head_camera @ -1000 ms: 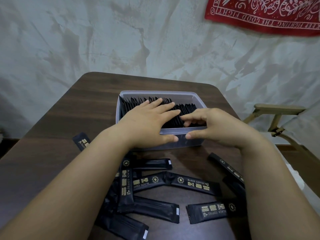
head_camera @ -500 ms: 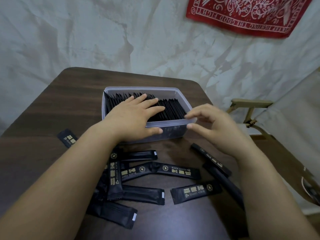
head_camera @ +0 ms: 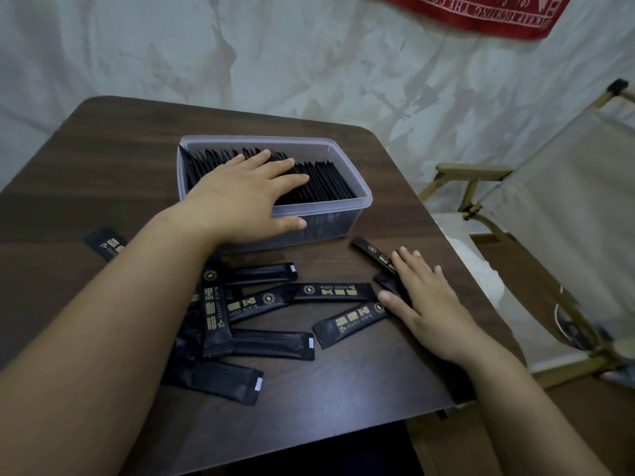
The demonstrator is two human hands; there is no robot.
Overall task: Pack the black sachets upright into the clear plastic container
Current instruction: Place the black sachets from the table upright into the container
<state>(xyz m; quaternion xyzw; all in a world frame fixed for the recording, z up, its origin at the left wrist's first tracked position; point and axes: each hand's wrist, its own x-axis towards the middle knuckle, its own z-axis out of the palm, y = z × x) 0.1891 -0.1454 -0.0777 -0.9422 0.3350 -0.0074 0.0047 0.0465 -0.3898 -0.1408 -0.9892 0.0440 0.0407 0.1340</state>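
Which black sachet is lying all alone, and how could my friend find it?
Start at the dark wooden table, then find the clear plastic container on it. Left of the container and nearer the person, just outside the left arm, lies the lone sachet. The other loose sachets crowd together in front of the container; this one lies apart, partly hidden by the arm.

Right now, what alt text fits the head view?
A left hand lies flat on upright black sachets in a clear container; the right hand rests on loose sachets on a brown table.
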